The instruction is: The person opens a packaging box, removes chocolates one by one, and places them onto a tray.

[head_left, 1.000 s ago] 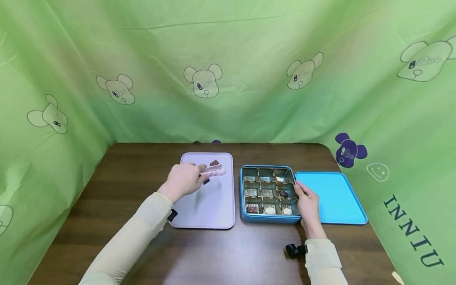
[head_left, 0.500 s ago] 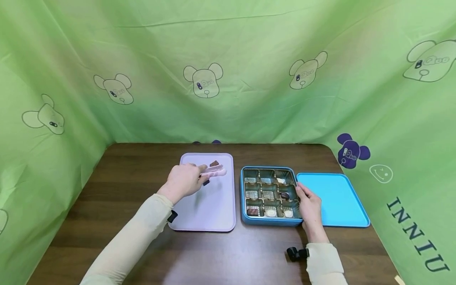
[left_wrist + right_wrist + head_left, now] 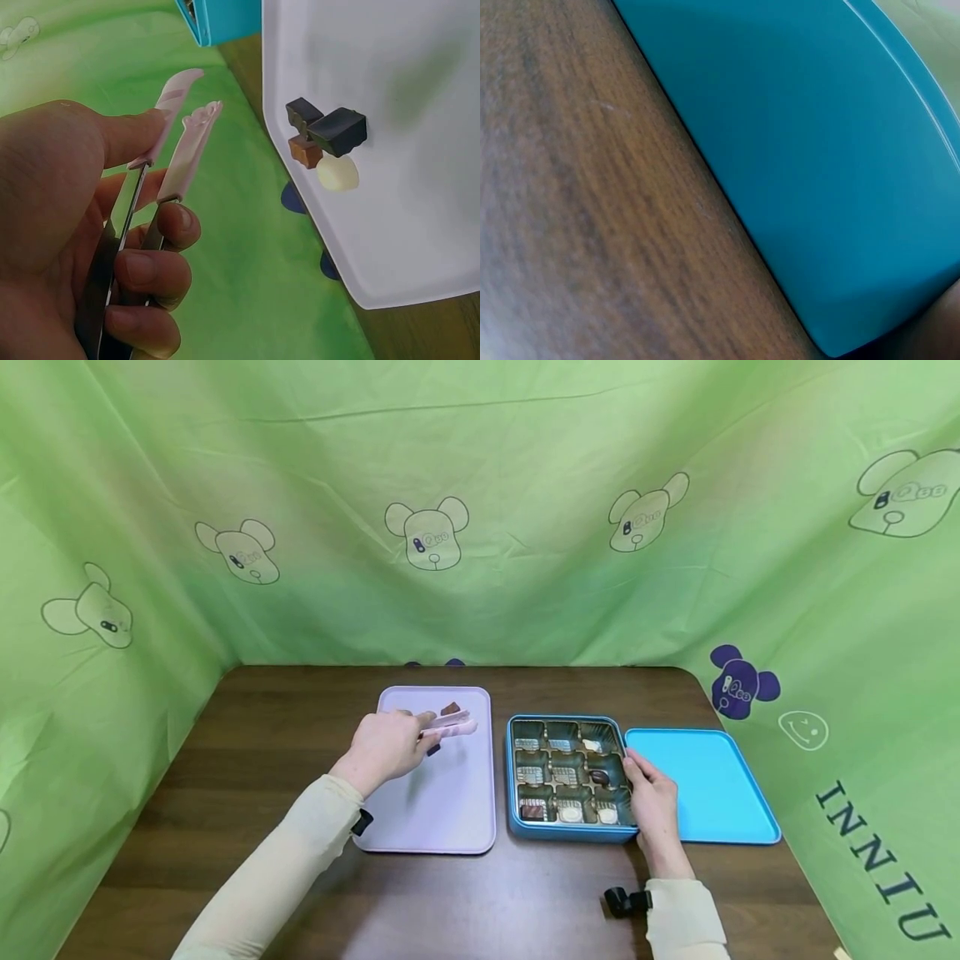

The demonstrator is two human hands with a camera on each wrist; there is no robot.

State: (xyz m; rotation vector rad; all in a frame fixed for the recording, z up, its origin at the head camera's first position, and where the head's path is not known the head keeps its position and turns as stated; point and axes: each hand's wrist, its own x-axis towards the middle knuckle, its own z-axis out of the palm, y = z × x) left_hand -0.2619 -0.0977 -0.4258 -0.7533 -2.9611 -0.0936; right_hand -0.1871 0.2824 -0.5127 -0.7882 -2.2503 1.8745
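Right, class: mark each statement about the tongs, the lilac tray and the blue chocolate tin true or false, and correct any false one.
1. The left hand grips pink-tipped metal tongs. True.
2. The tongs' tips clamp a chocolate. False: the tips are empty.
3. A few small chocolate pieces lie on the lilac plastic tray. True.
4. The blue tin's flat lid covers the blue compartmented tin. False: it lies on the table to the tin's right.
5. The right hand rests at the tin's right edge. True.
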